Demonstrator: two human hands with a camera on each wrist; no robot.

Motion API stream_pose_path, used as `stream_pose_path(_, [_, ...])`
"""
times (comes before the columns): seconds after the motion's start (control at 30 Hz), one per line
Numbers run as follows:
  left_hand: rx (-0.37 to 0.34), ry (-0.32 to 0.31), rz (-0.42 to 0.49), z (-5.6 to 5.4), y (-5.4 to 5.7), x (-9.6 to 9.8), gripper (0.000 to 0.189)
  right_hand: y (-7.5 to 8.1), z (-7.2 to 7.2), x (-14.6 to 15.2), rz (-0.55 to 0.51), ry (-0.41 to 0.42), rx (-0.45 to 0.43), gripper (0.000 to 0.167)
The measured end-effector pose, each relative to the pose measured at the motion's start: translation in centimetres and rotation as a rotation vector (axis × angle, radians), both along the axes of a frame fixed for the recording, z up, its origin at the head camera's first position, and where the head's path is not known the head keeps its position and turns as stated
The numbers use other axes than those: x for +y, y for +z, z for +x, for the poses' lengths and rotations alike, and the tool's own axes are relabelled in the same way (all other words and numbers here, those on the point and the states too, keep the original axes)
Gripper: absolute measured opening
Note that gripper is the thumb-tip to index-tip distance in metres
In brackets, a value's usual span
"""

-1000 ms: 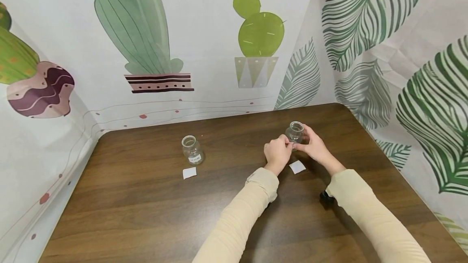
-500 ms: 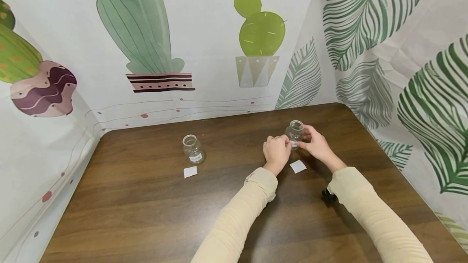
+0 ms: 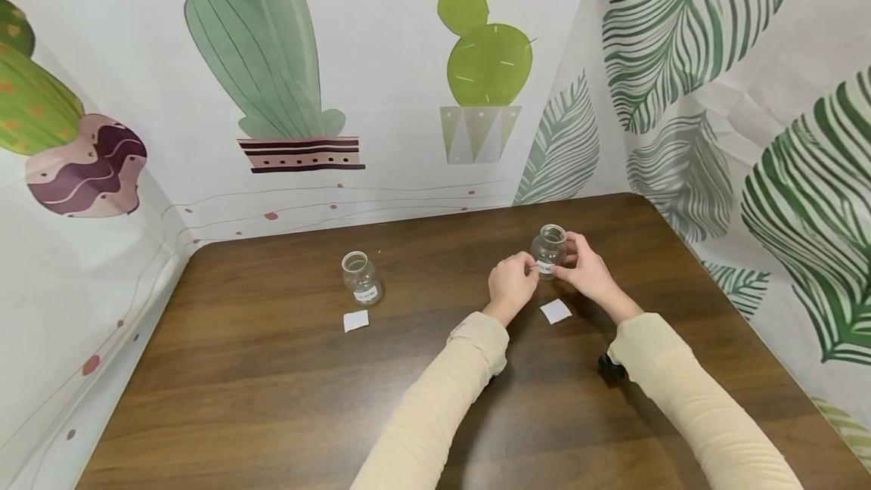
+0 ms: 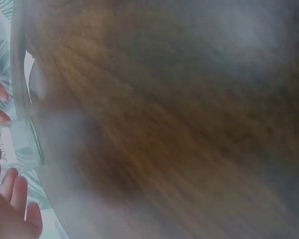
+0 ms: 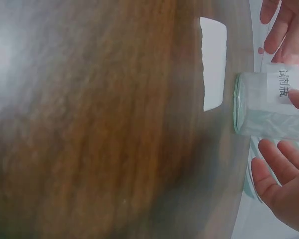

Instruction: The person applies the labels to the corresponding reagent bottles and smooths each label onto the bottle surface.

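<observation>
A clear glass jar [image 3: 548, 245] stands upright toward the back right of the table. My right hand [image 3: 590, 272] holds it from the right side, with the thumb over the right end of its white label [image 5: 280, 82]. Dark printed characters show on this label. At the jar's left side my left hand [image 3: 510, 283] has its fingers curled, and the fingertips appear to pinch the label's left end. In the right wrist view that end reaches past the glass. A small white paper piece [image 3: 556, 311] lies on the table in front of the jar.
Further left stands a second glass jar [image 3: 361, 278] bearing a white label, with another white paper piece [image 3: 355, 320] in front of it. The brown wooden table [image 3: 286, 399] meets a printed cloth backdrop [image 3: 401, 97] at its far edge.
My left hand has drawn slightly left from the jar, and more of the label now shows between the hands. My right hand has stayed on the jar.
</observation>
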State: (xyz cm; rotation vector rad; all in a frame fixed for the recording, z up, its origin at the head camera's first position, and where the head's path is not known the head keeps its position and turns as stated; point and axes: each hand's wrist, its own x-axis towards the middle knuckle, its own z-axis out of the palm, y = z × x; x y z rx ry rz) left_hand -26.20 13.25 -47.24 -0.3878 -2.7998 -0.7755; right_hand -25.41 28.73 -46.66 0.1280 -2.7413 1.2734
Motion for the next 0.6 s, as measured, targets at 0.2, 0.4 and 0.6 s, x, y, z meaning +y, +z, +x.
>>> stream_pose_path(0.2, [-0.086,-0.035,0.078,-0.1,0.1,-0.4,0.013,0.1,-0.3,-0.5,0.022,0.022,-0.036,0.076])
stream_pose_path(0.4, [-0.079,-0.07,0.118,-0.1,0.0,-0.8,0.014,0.4,-0.3,-0.6,0.031,0.037,-0.065,0.068])
stream_pose_path(0.6, [-0.039,-0.08,0.161,-0.3,-0.4,-1.2,0.011,0.6,-0.3,-0.2,0.018,0.077,-0.062,0.067])
